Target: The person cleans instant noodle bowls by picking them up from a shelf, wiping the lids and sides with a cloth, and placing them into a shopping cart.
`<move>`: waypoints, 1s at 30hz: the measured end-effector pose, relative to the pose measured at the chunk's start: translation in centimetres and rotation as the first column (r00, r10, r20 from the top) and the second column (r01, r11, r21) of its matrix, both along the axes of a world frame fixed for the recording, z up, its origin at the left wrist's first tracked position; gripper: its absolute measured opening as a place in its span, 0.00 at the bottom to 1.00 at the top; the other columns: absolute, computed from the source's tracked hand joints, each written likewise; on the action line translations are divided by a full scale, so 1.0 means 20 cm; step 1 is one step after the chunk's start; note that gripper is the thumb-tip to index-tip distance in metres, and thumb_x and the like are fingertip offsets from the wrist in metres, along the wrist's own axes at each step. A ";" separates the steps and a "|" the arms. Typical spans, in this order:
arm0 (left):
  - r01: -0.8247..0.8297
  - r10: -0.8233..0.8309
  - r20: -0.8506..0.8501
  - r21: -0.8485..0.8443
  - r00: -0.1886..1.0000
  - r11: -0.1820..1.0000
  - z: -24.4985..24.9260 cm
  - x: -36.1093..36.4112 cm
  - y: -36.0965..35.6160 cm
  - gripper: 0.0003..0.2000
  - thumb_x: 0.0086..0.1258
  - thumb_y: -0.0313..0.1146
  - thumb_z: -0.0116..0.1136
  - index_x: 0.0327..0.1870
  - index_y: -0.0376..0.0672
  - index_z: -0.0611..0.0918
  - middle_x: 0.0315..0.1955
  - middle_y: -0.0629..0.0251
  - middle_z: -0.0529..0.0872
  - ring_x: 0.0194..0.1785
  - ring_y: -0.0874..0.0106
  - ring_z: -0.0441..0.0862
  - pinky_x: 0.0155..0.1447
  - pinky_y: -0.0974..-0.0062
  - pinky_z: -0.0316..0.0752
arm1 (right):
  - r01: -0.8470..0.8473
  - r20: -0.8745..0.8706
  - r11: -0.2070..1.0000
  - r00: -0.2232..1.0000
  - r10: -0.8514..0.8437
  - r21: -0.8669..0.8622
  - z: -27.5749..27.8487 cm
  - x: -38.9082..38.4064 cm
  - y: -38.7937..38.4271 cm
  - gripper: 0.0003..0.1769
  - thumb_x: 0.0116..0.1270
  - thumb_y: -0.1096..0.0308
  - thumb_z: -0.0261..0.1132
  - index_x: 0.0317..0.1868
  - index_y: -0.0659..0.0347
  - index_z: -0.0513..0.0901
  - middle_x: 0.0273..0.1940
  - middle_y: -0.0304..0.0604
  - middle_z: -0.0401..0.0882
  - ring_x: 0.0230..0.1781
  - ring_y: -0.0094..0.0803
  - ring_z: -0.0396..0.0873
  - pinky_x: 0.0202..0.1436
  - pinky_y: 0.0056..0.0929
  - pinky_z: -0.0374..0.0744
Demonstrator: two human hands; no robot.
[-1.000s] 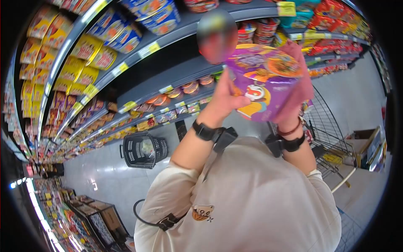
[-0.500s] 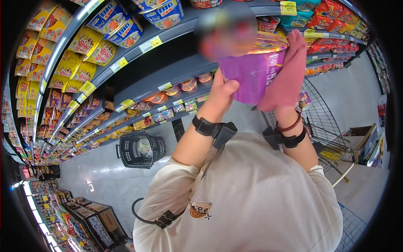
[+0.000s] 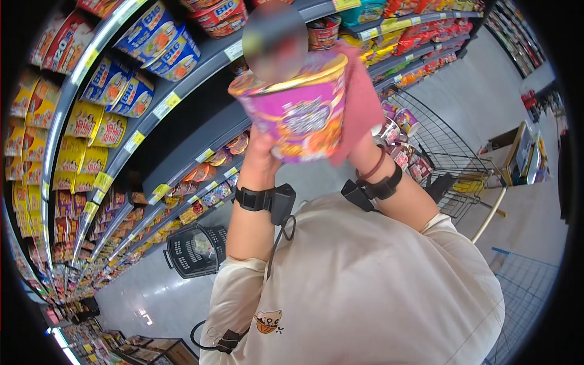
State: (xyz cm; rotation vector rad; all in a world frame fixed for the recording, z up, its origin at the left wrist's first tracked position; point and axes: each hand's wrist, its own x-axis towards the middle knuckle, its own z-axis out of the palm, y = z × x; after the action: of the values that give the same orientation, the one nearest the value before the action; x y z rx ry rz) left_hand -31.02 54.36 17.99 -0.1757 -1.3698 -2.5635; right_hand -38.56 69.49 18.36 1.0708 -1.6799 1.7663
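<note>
A purple instant noodle tub [image 3: 298,118] with a yellow-edged lid is held up in front of the shelves, its printed noodle picture facing me. My left hand [image 3: 261,155] is closed around its left side, thumb toward the lower edge. On the other side a pink cloth [image 3: 363,100] lies against the tub. My right hand [image 3: 364,152] is closed on the cloth, its fingers mostly hidden by it. A blurred round patch covers part of the tub's top left.
Shelves carry blue noodle tubs [image 3: 173,55], yellow tubs [image 3: 109,129] and red packets [image 3: 420,33]. On the floor stands a dark shopping basket [image 3: 176,252] at lower left. A wire shopping cart [image 3: 456,131] with several tubs is at right, near a cardboard box [image 3: 517,149].
The tub has turned, so its picture side now faces me instead of the plainer purple side. Both hands, the tub and the cloth appear further left, and the view has shifted too.
</note>
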 end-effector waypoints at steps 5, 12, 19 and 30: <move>0.006 -0.005 -0.026 0.021 1.000 1.000 -0.04 -0.07 0.00 0.43 0.53 0.49 0.72 0.65 0.36 0.64 0.57 0.59 0.76 0.60 0.67 0.75 0.64 0.67 0.69 | -0.356 0.522 0.634 0.366 0.771 -0.687 -0.18 0.02 0.14 0.29 0.74 0.61 0.53 0.69 0.66 0.58 0.65 0.46 0.65 0.65 0.37 0.66 0.69 0.32 0.64; -0.080 0.081 -0.045 0.018 0.996 0.997 -0.04 -0.13 0.18 0.46 0.50 0.44 0.75 0.67 0.37 0.60 0.59 0.58 0.73 0.62 0.67 0.72 0.67 0.67 0.66 | -0.175 0.523 0.959 0.809 0.270 -0.225 -0.19 -0.03 0.12 0.22 0.77 0.58 0.41 0.63 0.62 0.66 0.56 0.43 0.73 0.56 0.31 0.73 0.59 0.33 0.73; -0.469 0.369 -0.356 -0.256 0.859 0.845 -0.08 -0.35 0.20 0.45 0.45 0.26 0.74 0.66 0.37 0.58 0.60 0.57 0.69 0.62 0.66 0.71 0.67 0.65 0.66 | -0.084 0.407 0.422 0.151 0.901 -0.903 0.00 0.08 0.04 0.27 0.77 0.50 0.42 0.66 0.59 0.65 0.64 0.40 0.69 0.65 0.33 0.68 0.68 0.33 0.67; -0.457 0.057 -0.503 -0.726 0.862 0.513 -0.12 -0.16 0.00 0.54 0.32 0.39 0.81 0.66 0.36 0.59 0.59 0.51 0.70 0.63 0.57 0.71 0.66 0.60 0.67 | -0.174 0.531 0.963 0.847 0.039 0.207 -0.28 -0.13 0.31 0.17 0.70 0.64 0.48 0.53 0.61 0.77 0.39 0.49 0.83 0.39 0.38 0.83 0.46 0.34 0.81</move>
State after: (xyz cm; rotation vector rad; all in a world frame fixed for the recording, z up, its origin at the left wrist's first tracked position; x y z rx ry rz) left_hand -34.27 54.41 15.52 -0.5831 -2.0927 -1.2942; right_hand -41.10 75.75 12.85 0.8343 -2.2558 2.0975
